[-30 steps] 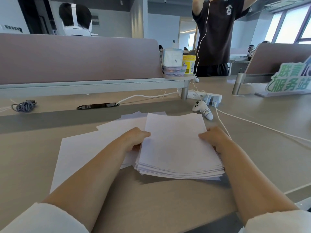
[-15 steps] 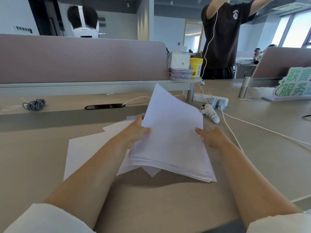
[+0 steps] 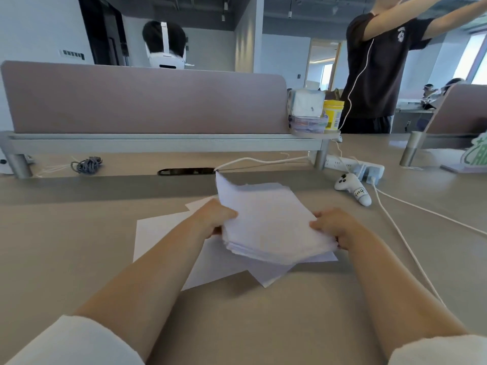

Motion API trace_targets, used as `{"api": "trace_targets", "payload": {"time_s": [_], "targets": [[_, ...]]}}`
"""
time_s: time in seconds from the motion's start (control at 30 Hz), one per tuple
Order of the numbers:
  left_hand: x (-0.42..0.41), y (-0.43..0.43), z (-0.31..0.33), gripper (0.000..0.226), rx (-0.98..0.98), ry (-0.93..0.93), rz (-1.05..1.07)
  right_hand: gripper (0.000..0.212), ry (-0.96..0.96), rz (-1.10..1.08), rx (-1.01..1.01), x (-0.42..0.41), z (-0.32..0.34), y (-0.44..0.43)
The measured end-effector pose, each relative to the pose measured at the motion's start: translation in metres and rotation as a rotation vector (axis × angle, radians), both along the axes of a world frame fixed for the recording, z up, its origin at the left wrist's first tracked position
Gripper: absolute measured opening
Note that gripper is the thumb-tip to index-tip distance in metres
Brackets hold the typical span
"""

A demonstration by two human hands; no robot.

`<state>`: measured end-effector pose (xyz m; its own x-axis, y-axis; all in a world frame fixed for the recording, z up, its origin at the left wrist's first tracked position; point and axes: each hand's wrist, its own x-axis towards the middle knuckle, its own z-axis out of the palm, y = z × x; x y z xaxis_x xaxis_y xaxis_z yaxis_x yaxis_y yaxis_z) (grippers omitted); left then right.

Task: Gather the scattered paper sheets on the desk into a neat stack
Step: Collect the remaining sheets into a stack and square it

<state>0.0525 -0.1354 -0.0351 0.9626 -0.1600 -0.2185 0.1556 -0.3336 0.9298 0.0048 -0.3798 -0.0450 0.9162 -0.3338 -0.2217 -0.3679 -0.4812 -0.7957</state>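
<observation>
Open-plan office space is stretching out behind your desk (image 3: 79, 246), with a mauve divider panel (image 3: 145, 98) closing off the far edge and another person (image 3: 374, 69) standing past it with arms flung wide. None of that is threatening your work; the trouble is lying closer in.

You are holding the stack of sheets (image 3: 268, 222) just above the desk, tilted so its far edge is riding higher than the near one. Its near edges are looking ragged, and the far left corner of the top sheet is curling upward. Under and to the left of it, several loose sheets (image 3: 163, 233) are lying flat on the desk, one poking out diagonally below the stack's near right corner.

Your left hand (image 3: 216, 217) is gripping the stack's left edge, thumb pressed on top; the fingers beneath are hidden, so you cannot tell how they are placed. Your right hand (image 3: 334, 227) is clamping the right edge the same way, fingers curled and close together.

Probably you are about to square the pile. Because it is tilting toward you, the lower sheets are likely to slide out at the near edge if your grip is loosening. That curling top sheet could fold or slip off. Setting the stack down now risks burying the loose sheets crookedly beneath it.

To your right, a white cable (image 3: 403, 241) and a white controller (image 3: 353, 188) are lying near; a wide sweep could be snagging them.
</observation>
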Motion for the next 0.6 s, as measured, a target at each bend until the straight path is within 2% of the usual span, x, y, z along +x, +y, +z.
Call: {"api": "trace_targets", "payload": {"time_s": [0.07, 0.17, 0.3, 0.43, 0.6], "targets": [[-0.001, 0.002, -0.003, 0.016, 0.213, 0.02, -0.027, 0.034, 0.011, 0.006, -0.168, 0.005, -0.005, 0.003], [0.002, 0.009, -0.002, 0.02, 0.355, 0.009, -0.015, 0.03, -0.045, -0.037, -0.166, 0.006, -0.012, 0.005], [0.004, 0.009, 0.002, 0.02, 0.191, 0.058, 0.033, 0.028, -0.056, -0.004, -0.234, 0.002, -0.012, 0.007], [0.003, 0.01, 0.001, 0.031, 0.013, 0.159, 0.019, 0.028, -0.074, -0.009, -0.242, 0.003, -0.014, 0.006], [0.006, 0.008, -0.003, 0.044, 0.176, 0.047, 0.038, 0.029, -0.104, -0.023, -0.24, 0.001, -0.017, 0.007]]}}
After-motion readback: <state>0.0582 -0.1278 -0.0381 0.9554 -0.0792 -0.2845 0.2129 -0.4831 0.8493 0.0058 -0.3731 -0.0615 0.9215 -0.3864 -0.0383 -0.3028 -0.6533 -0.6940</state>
